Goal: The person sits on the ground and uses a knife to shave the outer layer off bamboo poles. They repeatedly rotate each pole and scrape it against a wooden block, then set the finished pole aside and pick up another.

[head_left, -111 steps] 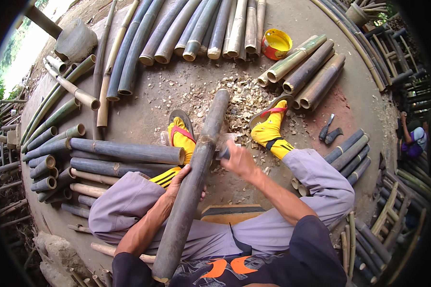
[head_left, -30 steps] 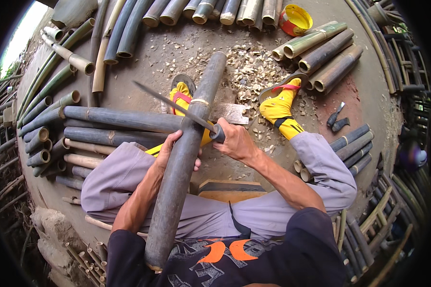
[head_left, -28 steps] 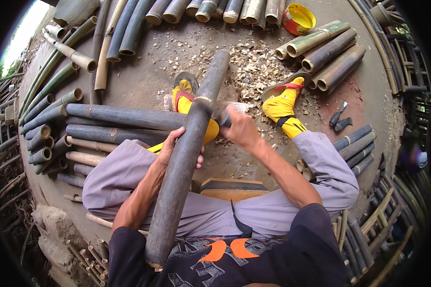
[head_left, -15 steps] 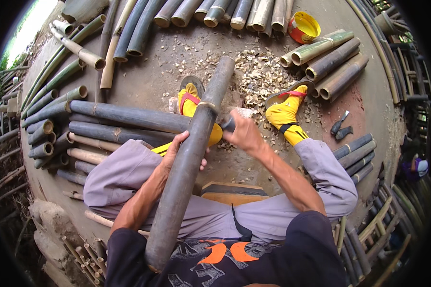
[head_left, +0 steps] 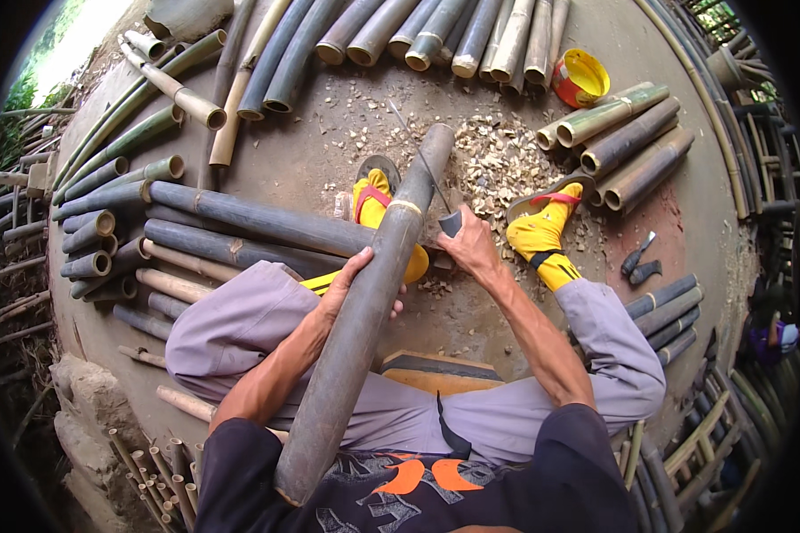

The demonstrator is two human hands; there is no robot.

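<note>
A thick dark bamboo pole (head_left: 351,346) slants from my chest, over my left thigh, to a point between my feet. A pale ring circles its node toward the far end. My left hand (head_left: 351,282) is closed round the pole's middle, thumb on top, fingertips showing at its right side. In my right hand (head_left: 471,244), beside the pole, is the dark handle of a long, thin-bladed tool (head_left: 451,222). Its blade, seen nearly edge-on, crosses the pole's far part in view; whether it touches, or is a saw or a knife, I cannot tell.
More dark bamboo poles (head_left: 267,218) lie stacked at left, one reaching under the held pole. Cut tubes (head_left: 436,35) line the far side. A yellow-red bucket (head_left: 580,78) stands far right, above bamboo pieces (head_left: 631,138). Pale chips (head_left: 507,164) litter the ground; dark-handled tools (head_left: 640,258) lie right.
My right hand has lifted slightly and turned, so the tool's long blade now shows across the pole. The whole view has shifted a little; my left hand keeps its hold.
</note>
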